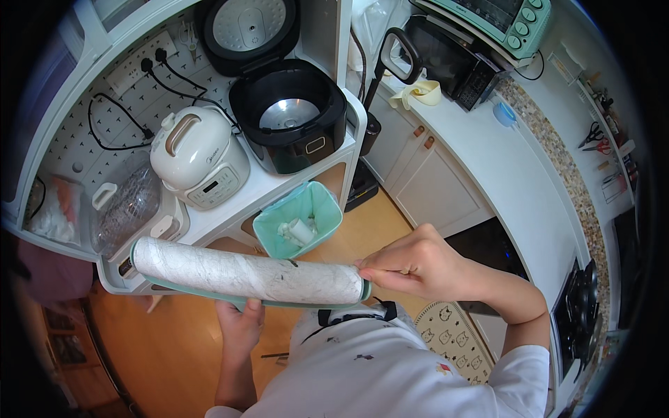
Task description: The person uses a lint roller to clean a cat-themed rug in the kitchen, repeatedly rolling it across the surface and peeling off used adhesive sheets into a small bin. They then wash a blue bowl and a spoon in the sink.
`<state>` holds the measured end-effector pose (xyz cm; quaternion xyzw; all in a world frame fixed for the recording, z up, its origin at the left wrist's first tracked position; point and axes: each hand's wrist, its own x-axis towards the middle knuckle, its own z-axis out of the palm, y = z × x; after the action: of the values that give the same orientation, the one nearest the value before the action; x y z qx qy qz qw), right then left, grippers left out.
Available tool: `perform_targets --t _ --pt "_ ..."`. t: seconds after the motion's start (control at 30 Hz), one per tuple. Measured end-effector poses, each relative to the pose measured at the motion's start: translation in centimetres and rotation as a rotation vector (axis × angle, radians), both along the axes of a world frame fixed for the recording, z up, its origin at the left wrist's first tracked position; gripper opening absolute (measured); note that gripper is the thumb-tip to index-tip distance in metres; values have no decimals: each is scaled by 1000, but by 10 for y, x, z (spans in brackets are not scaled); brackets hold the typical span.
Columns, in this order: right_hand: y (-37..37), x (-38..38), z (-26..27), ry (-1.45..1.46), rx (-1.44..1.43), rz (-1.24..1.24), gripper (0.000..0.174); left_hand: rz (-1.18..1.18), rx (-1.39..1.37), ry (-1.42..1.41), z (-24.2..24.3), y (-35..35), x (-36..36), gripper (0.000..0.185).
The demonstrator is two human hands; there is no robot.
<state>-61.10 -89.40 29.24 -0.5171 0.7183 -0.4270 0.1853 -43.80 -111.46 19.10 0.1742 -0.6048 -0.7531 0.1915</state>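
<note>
A wide lint roller [251, 271] with a used white adhesive sheet, dotted with hairs and dark specks, lies across the view in front of my body. My left hand [239, 326] grips its green frame [245, 302] from below, thumb on the near edge. At the roll's right end, the thumb and fingertips of my right hand [418, 264] are pinched together against the sheet's edge. Whether the sheet is lifted there is hard to see. Just beyond the roller stands a waste bin [261, 235] with a green liner, holding a white cardboard-like tube [301, 231] and crumpled scraps.
On the white shelf unit [292, 180] stand a white Midea pressure cooker [193, 151], a black rice cooker [287, 151] with its lid raised, and a lidded appliance [130, 204]. A cordless vacuum handle [402, 55] rises beside the counter [470, 136]. A cat-print mat [454, 339] lies at right.
</note>
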Motion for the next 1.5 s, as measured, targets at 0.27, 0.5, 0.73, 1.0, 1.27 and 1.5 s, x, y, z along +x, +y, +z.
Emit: perform_targets --t 0.27,0.5,0.73,1.0,1.27,1.5 --pt "-4 5 -2 67 -107 14 22 19 -26 44 0 -4 3 38" --pt "-3 6 2 141 -25 23 16 102 -62 -33 2 -3 4 41" --pt "-11 10 0 136 -141 -20 30 98 -17 13 0 -6 3 40" --pt "-13 2 6 24 -54 -39 23 129 -42 146 -13 -5 -1 41" --pt "-13 4 4 2 2 -86 15 166 -53 131 -17 -4 1 47" --pt "-18 10 0 18 -153 -75 15 234 -223 75 -8 -13 -1 39"
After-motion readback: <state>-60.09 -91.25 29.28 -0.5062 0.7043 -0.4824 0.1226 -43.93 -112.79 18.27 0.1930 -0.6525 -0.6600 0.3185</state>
